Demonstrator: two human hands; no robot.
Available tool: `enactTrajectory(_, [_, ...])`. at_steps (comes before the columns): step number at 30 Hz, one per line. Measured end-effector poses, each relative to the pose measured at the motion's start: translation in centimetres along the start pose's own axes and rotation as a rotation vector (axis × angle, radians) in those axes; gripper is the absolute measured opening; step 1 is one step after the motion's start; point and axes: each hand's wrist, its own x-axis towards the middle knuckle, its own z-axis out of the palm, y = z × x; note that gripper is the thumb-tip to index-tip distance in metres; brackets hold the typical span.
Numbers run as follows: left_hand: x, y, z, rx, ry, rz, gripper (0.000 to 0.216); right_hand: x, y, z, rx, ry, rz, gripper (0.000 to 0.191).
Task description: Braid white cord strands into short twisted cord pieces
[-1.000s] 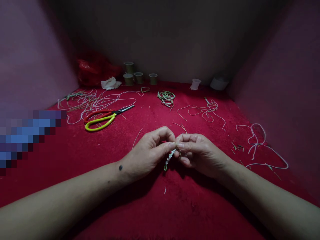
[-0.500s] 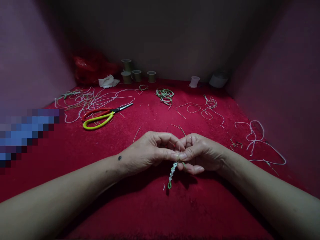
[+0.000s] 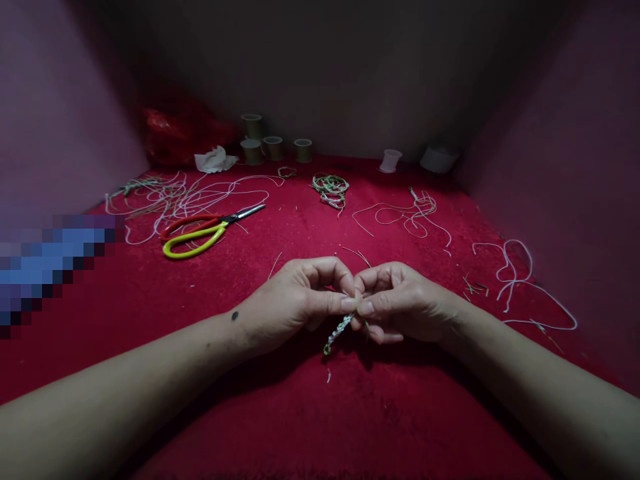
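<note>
My left hand (image 3: 295,300) and my right hand (image 3: 400,300) meet fingertip to fingertip above the red cloth (image 3: 320,413). Both pinch the top end of a short braided cord (image 3: 336,333), white and green, which hangs down and to the left beneath the thumbs. The fingers of both hands are curled tight. The upper end of the braid is hidden between the fingertips.
Scissors (image 3: 205,230) with red and yellow handles lie at the left. Loose white cords (image 3: 175,197) spread behind them, more cords (image 3: 410,217) at centre right and cords (image 3: 520,280) at far right. A coiled green-white bundle (image 3: 331,187), several spools (image 3: 273,147), a white cup (image 3: 390,161) stand at the back.
The hands have stayed pinched together, dipping toward me and then lifting slightly. The hanging braid swung from pointing straight down to slanting down-left.
</note>
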Motion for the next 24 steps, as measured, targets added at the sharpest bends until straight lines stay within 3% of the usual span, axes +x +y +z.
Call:
enactTrajectory(7, [-0.06,0.09,0.14,0.017,0.065,-0.004,0.011,0.13,0.4,0.31,-0.139,0.137,-0.056,0.015])
enactTrajectory(16, [0.25,-0.08,-0.07,0.024,0.116,0.074,0.009,0.49,0.24,0.29,0.025,0.184,-0.079,0.012])
enactTrajectory(24, [0.08,-0.02,-0.05,0.028,0.135,0.092,0.011,0.53,0.23,0.24,-0.003,0.228,-0.093,0.015])
